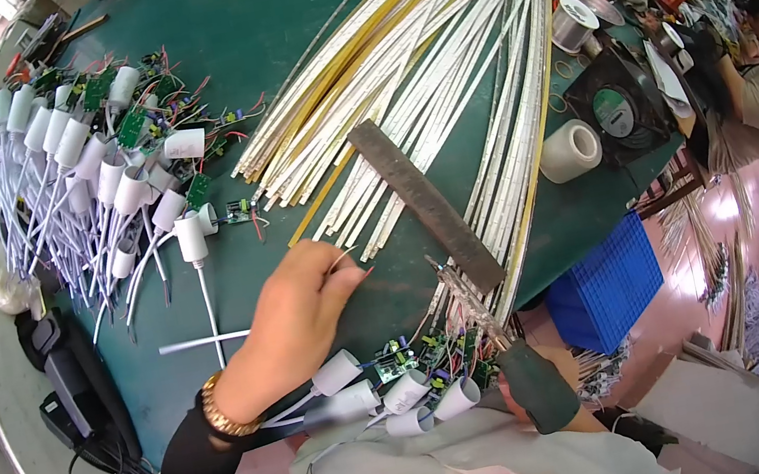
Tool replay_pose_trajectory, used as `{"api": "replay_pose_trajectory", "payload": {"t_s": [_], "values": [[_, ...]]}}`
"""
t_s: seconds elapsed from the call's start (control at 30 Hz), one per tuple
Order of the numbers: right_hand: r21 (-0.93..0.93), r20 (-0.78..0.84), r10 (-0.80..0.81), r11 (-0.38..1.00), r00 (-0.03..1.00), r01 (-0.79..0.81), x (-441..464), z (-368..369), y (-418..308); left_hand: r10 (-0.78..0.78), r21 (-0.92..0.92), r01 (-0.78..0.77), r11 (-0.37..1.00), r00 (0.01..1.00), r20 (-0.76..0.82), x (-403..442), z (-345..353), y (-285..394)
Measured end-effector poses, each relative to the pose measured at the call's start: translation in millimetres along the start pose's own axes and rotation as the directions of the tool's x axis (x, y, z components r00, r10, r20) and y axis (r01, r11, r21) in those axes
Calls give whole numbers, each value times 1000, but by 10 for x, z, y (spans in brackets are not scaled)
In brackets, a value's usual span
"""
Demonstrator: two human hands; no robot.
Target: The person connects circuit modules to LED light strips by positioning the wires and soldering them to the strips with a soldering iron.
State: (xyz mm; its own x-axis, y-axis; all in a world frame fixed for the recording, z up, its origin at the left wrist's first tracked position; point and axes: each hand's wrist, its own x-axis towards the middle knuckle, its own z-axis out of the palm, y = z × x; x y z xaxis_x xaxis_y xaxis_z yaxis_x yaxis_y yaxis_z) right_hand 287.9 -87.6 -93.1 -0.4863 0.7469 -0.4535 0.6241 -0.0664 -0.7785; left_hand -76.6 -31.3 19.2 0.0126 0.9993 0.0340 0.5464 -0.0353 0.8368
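My left hand [296, 312], with a gold bracelet [218, 408] at the wrist, is closed in a pinch just off the lower ends of the LED strips [432, 75]. A thin pale wire [342, 257] shows at its fingertips. A soldering iron [473, 307] with a dark handle is gripped in my right hand [566, 375], its tip pointing up and left beside a flat metal bar [424, 204] lying across the strips. Between my hands, near my body, lie white lamp caps [405, 392] with small circuit boards [394, 364] and wires.
More white caps with cables [68, 140] are heaped at the left. A black fan [616, 109], a white roll [570, 150] and a solder spool [573, 22] stand at the right. A blue crate [606, 283] sits below the table edge. Another person [751, 100] is at far right.
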Motion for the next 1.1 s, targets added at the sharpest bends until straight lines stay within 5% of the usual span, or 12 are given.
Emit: {"api": "replay_pose_trajectory", "payload": {"t_s": [0.13, 0.2, 0.33, 0.4, 0.53, 0.6, 0.63, 0.7, 0.73, 0.8, 1.1], "values": [[36, -55, 30, 999, 998, -28, 28, -114, -434, 38, 87, -42, 995, 998, 55, 128, 136, -70], [91, 0, -135, 987, 991, 134, 50, -114, -290, 12, 253, -39, 967, 994, 107, 106, 148, -55], [133, -80, -136, 980, 987, 146, 97, -119, -525, 113, 427, -135, 894, 991, 76, 28, 197, -5], [318, -25, -3, 948, 1000, 10, 124, -130, -593, 84, 418, -103, 903, 994, 65, 45, 198, 31], [327, -38, -58, 942, 998, 67, 142, -40, -327, 79, 400, -91, 912, 996, 46, 92, 195, 0], [694, -12, 183, 709, 983, -124, 163, 40, -163, 82, 421, -107, 901, 994, 75, 84, 165, 24], [697, -13, 188, 706, 982, -126, 167, 21, -220, 86, 441, -123, 889, 991, 102, 72, 152, 42], [269, -232, -147, 940, 962, 209, 177, -70, -436, 84, 479, -138, 867, 988, 133, 25, 155, 66], [271, -233, -143, 940, 962, 205, 176, -114, -518, 79, 517, -151, 843, 984, 158, -1, 159, 79], [-234, -190, -288, 942, 939, 242, 186, -188, -638, 50, 567, -134, 813, 986, 162, -46, 172, 123], [-228, -153, -413, 899, 898, 374, 273, -194, -532, 96, 528, -116, 841, 993, 66, 29, 170, 104]]}}
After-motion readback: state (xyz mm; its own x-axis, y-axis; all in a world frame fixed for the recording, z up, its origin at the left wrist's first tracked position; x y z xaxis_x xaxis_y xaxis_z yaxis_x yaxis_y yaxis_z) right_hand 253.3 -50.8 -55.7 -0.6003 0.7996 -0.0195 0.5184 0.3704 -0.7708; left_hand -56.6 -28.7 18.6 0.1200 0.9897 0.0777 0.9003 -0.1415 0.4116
